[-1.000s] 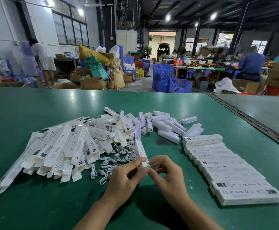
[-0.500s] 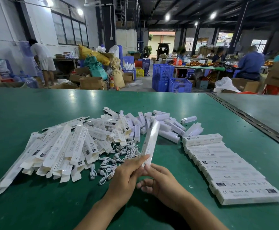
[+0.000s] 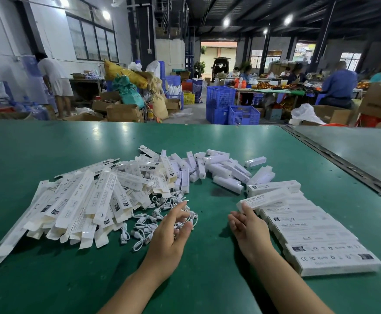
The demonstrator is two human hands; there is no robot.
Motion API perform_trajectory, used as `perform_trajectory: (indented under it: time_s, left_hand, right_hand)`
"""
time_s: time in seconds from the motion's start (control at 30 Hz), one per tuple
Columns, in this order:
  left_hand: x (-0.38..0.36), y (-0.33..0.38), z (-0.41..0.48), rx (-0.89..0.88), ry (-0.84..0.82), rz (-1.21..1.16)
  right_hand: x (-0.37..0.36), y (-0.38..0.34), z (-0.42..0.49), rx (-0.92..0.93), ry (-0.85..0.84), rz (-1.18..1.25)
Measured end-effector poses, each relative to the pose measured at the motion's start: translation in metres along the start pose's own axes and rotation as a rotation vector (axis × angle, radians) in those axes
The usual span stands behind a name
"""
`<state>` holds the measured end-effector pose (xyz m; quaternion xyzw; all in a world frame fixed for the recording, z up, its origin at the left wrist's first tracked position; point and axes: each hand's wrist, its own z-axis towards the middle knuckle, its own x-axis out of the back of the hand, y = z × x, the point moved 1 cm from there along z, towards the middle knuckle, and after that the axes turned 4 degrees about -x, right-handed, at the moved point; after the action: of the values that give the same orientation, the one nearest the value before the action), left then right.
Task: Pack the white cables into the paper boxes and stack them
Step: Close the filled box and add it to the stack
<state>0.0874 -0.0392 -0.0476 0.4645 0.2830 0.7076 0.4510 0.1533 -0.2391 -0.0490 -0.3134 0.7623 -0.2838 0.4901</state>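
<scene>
A heap of flat, unfolded paper boxes [image 3: 78, 200] lies on the left of the green table [image 3: 185, 279]. Loose white cables [image 3: 153, 220] lie tangled at the heap's near right edge. My left hand [image 3: 173, 232] rests over those cables with its fingers apart and curled down onto them. My right hand [image 3: 248, 227] holds one closed paper box [image 3: 264, 199] by its near end, laying it at the far end of the row of packed boxes [image 3: 316, 236] on the right.
Small white lamp units [image 3: 221, 171] are scattered behind the cables. A metal seam [image 3: 343, 164] separates this table from the neighbouring one on the right. Beyond the far edge stand blue crates [image 3: 232, 109], cardboard cartons and several people working.
The box that both hands held upright in front of me has moved right, now held by my right hand at the packed row. My left hand let go and moved left onto the cables.
</scene>
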Motion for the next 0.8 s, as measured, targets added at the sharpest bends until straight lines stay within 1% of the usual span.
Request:
perform_trajectory:
  time_s: [0.1, 0.23, 0.5, 0.6, 0.67, 0.8]
  left_hand:
    - [0.0, 0.0, 0.0, 0.017, -0.01, -0.002]
    - [-0.001, -0.001, 0.0, 0.033, -0.01, 0.005]
    - [-0.002, -0.002, 0.001, 0.054, -0.014, 0.003]
    - [-0.001, -0.002, 0.001, 0.055, -0.012, 0.011]
    - [-0.001, -0.002, 0.001, 0.058, -0.002, 0.009]
    - [0.001, -0.002, 0.003, 0.064, 0.017, 0.006]
  right_hand:
    - [0.001, -0.005, 0.004, -0.043, 0.005, 0.123]
    - [-0.002, -0.008, 0.006, -0.098, -0.088, 0.288]
    - [0.007, -0.018, 0.015, -0.096, -0.112, 0.363]
    - [0.008, -0.017, 0.012, -0.107, -0.119, 0.351]
    - [0.005, -0.01, 0.008, -0.094, -0.1, 0.284]
    - [-0.005, 0.003, -0.002, 0.032, -0.047, 0.108]
